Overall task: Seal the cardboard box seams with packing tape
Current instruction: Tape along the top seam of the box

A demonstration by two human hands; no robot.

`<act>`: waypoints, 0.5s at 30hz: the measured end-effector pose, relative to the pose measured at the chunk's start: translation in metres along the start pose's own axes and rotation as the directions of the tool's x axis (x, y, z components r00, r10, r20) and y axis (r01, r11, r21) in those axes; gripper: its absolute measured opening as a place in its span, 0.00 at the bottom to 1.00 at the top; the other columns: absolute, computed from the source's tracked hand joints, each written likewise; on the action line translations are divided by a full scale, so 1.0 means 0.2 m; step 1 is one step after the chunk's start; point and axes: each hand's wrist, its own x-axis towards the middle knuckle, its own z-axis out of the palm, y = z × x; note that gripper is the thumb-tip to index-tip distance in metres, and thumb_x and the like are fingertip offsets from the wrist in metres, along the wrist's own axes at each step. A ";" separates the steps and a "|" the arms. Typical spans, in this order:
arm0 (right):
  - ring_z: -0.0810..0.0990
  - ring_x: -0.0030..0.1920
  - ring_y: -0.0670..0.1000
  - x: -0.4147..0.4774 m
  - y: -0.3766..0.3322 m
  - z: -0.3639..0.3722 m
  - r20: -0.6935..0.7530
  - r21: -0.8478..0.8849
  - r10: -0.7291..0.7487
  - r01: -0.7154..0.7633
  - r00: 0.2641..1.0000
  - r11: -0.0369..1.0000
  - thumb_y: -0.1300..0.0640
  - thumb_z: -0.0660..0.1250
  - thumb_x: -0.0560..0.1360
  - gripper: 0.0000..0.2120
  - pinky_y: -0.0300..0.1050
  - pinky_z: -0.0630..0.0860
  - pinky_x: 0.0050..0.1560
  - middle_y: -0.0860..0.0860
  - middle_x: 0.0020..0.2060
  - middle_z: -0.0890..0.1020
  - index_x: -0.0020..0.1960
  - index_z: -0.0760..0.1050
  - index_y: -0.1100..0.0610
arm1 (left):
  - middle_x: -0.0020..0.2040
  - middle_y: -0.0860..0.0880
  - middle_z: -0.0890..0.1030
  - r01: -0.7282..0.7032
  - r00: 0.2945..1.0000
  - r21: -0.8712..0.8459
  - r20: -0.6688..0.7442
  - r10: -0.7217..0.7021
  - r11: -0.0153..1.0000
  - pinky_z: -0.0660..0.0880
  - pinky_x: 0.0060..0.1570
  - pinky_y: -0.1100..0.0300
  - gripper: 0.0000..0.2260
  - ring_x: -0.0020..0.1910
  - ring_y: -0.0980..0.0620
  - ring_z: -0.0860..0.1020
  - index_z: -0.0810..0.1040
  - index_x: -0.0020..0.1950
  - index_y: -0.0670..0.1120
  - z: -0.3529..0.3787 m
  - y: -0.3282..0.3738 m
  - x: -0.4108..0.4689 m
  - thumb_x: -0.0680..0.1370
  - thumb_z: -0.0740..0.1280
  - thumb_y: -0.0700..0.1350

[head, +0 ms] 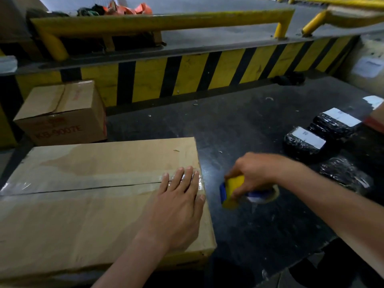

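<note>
A large flat cardboard box (99, 215) lies at the left of the dark table. Clear packing tape (87, 182) runs along its centre seam from the left edge to the right edge. My left hand (178, 202) rests flat on the right end of the taped seam, fingers spread and pressing down. Just off the box's right side, my right hand (255, 173) grips a yellow and blue tape dispenser (230, 192) with a roll of clear tape, held low over the table.
A smaller brown box (62, 113) stands behind the big one at the left. Three black plastic-wrapped parcels (303, 142) with white labels lie at the right. A yellow and black striped barrier (187, 77) runs along the table's far side.
</note>
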 end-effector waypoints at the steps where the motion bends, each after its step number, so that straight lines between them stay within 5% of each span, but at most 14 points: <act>1: 0.78 0.50 0.50 0.00 -0.01 0.05 0.025 0.019 0.015 -0.015 1.000 1.000 0.26 0.67 0.60 0.36 0.50 0.79 0.52 0.46 0.57 0.82 0.67 0.71 0.33 | 0.83 0.52 0.37 0.005 1.000 0.004 -0.004 -0.005 1.000 0.36 0.79 0.48 0.27 0.80 0.52 0.34 0.38 0.83 0.50 0.00 0.00 0.00 0.85 0.37 0.57; 9: 0.75 0.63 0.52 -0.07 0.00 -0.03 -0.189 0.291 0.121 -0.063 0.975 0.955 0.22 0.66 0.60 0.39 0.52 0.74 0.60 0.45 0.67 0.77 0.68 0.71 0.34 | 0.83 0.53 0.38 0.008 0.999 -0.079 -0.048 -0.012 0.997 0.36 0.79 0.54 0.26 0.80 0.56 0.35 0.39 0.83 0.49 0.00 -0.06 0.04 0.86 0.41 0.53; 15: 0.75 0.57 0.48 -0.18 -0.12 -0.10 -0.328 0.464 0.182 -0.009 0.927 0.886 0.28 0.71 0.64 0.36 0.44 0.71 0.53 0.46 0.66 0.78 0.69 0.73 0.37 | 0.83 0.55 0.48 0.024 0.996 -0.288 -0.075 -0.047 0.957 0.33 0.70 0.70 0.25 0.79 0.63 0.43 0.48 0.83 0.51 -0.06 -0.10 0.03 0.87 0.49 0.51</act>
